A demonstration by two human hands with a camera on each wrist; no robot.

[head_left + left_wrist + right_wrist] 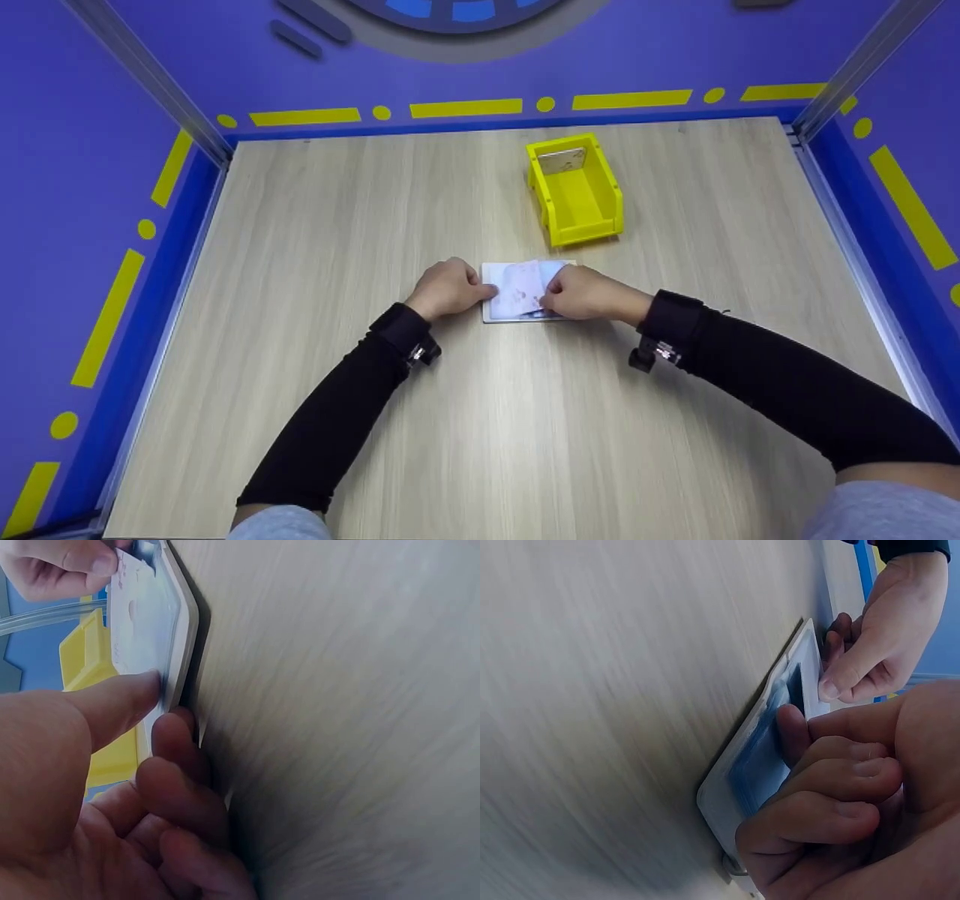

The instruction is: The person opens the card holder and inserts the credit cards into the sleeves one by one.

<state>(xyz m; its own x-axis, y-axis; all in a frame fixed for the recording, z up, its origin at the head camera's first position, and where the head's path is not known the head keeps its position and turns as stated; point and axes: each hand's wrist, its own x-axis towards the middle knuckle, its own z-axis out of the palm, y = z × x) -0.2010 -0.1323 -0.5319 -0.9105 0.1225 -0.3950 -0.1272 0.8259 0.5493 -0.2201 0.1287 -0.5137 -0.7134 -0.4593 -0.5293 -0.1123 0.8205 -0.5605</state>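
A flat, pale holder (488,313) with a clear film top and a blue panel lies on the table between the two hands. Over it is a light pink printed card (523,285), whose right edge the right hand (589,292) pinches between thumb and index finger. That hand's other fingers curl inward, as the right wrist view shows. From the other side, the left hand (448,289) grips the holder's left edge. Its thumb (124,701) lies on top and its curled fingers are at the edge. Part of the holder's right end is hidden behind the right hand.
A yellow open-front bin (585,235) stands just beyond the holder, slightly right, with a flat patterned piece (562,160) against its inner back wall. Blue-purple panels (300,82) with yellow marks enclose the back and sides of the wooden table (337,210).
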